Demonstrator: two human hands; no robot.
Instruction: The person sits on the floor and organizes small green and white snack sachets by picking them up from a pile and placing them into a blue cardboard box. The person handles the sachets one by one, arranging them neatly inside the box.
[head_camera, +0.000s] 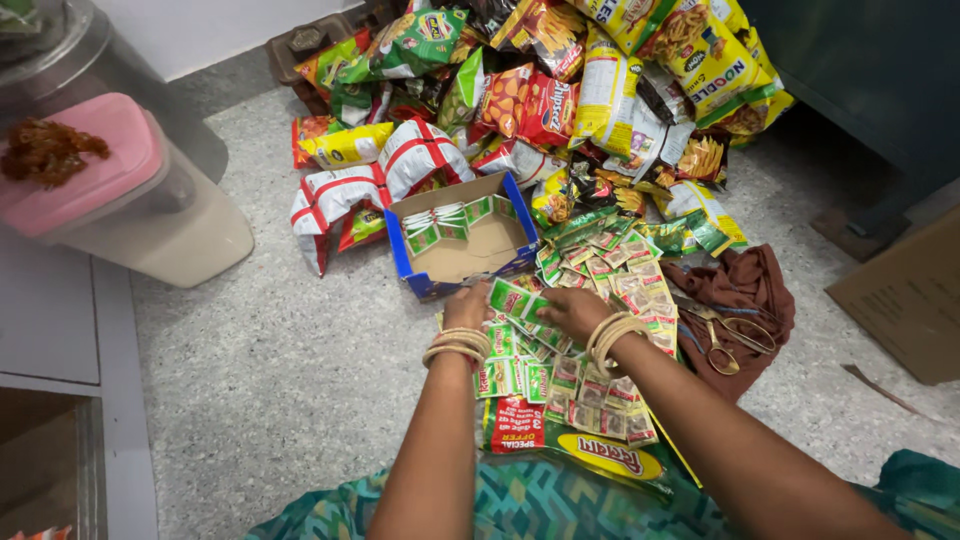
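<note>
Both hands, left hand (468, 308) and right hand (572, 312), pinch a strip of small green sachets (516, 300) just beside the open blue cardboard box (420, 272), over the loose sachet pile (590, 390) on the floor.

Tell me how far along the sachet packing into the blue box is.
Done: a short row of green sachets stands at the back of the blue box; most of its floor is bare. In hand: the left hand and right hand grip a sachet strip. Left: a large spread of sachet sheets on the floor.
</note>
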